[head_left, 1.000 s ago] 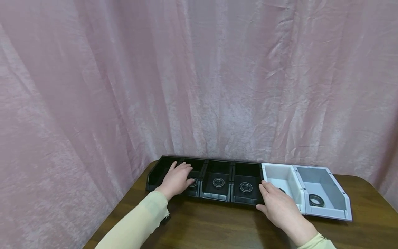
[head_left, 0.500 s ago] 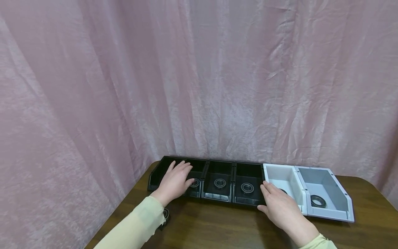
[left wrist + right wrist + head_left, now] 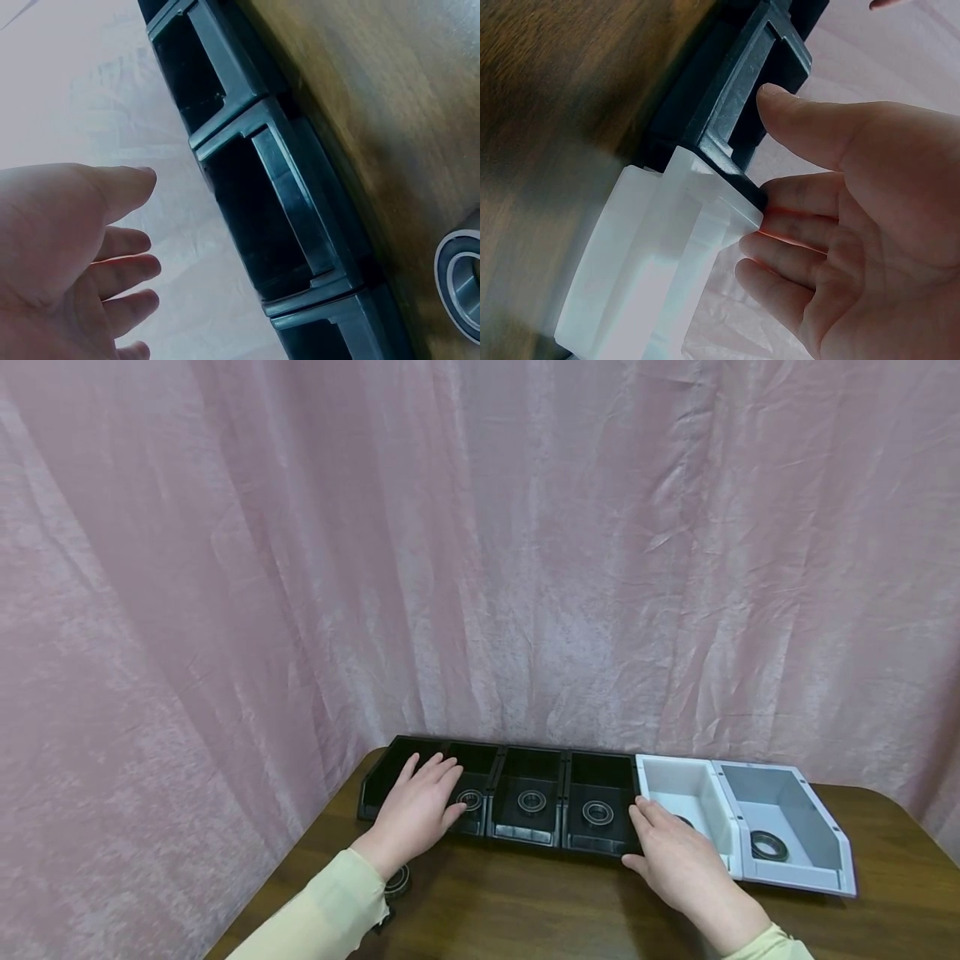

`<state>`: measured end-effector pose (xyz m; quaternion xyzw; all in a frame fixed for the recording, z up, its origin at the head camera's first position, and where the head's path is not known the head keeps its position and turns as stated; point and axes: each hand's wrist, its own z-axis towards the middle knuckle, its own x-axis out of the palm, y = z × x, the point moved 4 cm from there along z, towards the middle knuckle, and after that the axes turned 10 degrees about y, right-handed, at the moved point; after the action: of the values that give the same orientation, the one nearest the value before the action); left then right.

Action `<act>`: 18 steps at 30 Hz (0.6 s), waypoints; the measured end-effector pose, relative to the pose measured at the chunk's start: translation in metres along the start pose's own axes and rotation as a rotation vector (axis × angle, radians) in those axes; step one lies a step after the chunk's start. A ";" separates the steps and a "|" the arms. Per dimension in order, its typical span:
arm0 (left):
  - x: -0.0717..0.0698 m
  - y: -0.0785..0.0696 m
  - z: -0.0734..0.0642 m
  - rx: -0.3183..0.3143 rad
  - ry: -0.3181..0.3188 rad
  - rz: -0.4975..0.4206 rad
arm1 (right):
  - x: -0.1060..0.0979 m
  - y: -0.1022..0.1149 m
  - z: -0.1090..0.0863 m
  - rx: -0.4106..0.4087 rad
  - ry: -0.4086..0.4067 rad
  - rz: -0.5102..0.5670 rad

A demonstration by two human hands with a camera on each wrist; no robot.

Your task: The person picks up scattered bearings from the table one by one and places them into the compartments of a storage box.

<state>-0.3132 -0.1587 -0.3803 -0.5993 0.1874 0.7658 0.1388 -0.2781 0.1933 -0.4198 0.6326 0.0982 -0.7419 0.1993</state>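
Observation:
My left hand, fingers straight and spread, hovers over the front of the leftmost black bins and holds nothing. Just beyond its thumb, a ball bearing lies in a black bin. Another bearing is on the table beside the left wrist, partly hidden by it; the left wrist view shows this bearing at its right edge. With fingers extended, my right hand is at the join between the last black bin and the white bin. Its fingertips appear to touch the rims there.
Bearings also lie in the third black bin, the last black bin and the grey bin; one in the white bin is partly hidden. All the bins stand side by side along the back of the wooden table, before a pink curtain.
My left hand has drawn back slightly toward me and to the left, baring more of the table bearing. The right hand stays at the same rims. The view has shifted a little.

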 end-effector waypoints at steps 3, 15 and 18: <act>0.000 -0.001 -0.003 0.003 0.009 0.006 | -0.001 0.000 0.000 -0.004 -0.003 -0.004; -0.004 -0.005 -0.022 0.014 0.022 0.029 | -0.001 0.000 -0.001 -0.011 -0.010 -0.003; -0.005 -0.005 -0.027 0.014 0.020 0.030 | -0.001 0.000 0.000 -0.008 -0.008 0.002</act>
<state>-0.2865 -0.1669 -0.3816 -0.6029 0.2032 0.7605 0.1297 -0.2779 0.1939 -0.4186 0.6291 0.0996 -0.7437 0.2028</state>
